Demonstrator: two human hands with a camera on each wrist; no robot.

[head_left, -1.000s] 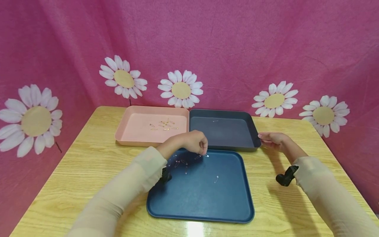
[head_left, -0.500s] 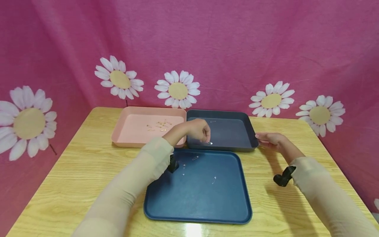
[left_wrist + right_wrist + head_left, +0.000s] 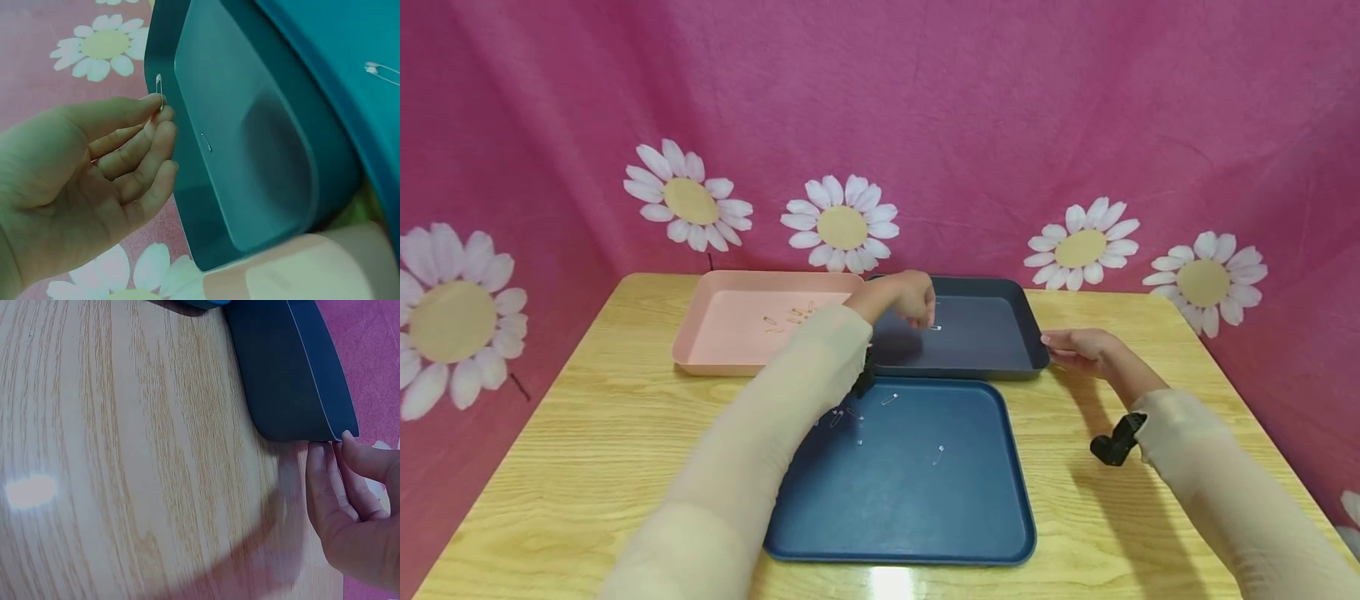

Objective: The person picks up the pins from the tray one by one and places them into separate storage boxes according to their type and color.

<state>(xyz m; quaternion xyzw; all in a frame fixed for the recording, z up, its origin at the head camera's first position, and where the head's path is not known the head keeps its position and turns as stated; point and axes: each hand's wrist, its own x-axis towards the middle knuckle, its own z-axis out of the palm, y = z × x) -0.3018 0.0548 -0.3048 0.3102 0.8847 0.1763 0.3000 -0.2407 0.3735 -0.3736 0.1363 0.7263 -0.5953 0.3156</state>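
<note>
My left hand (image 3: 910, 298) is over the left half of the dark grey tray (image 3: 988, 333). Between thumb and fingertips it pinches a silver safety pin (image 3: 159, 87), which stands out past the fingers in the left wrist view. Another safety pin (image 3: 206, 142) lies on that tray's floor. At the tray's right side, my right hand (image 3: 1084, 348) holds the wall, thumb at the rim and fingers against the outside. Several silver safety pins lie on the flat blue tray (image 3: 917, 517) in front, one of them a lone pin (image 3: 938, 455) near its middle; my left sleeve covers part of this tray.
To the left of the grey tray stands a pink tray (image 3: 722, 321) with several gold-coloured safety pins (image 3: 796, 317) in it, partly behind my left arm. All three trays sit on a wooden table (image 3: 580, 433). A pink curtain (image 3: 970, 125) with daisies hangs behind.
My left hand has lifted a safety pin from the blue tray's back edge and carried it away from me, over the grey tray. The right hand keeps its place at the tray wall.
</note>
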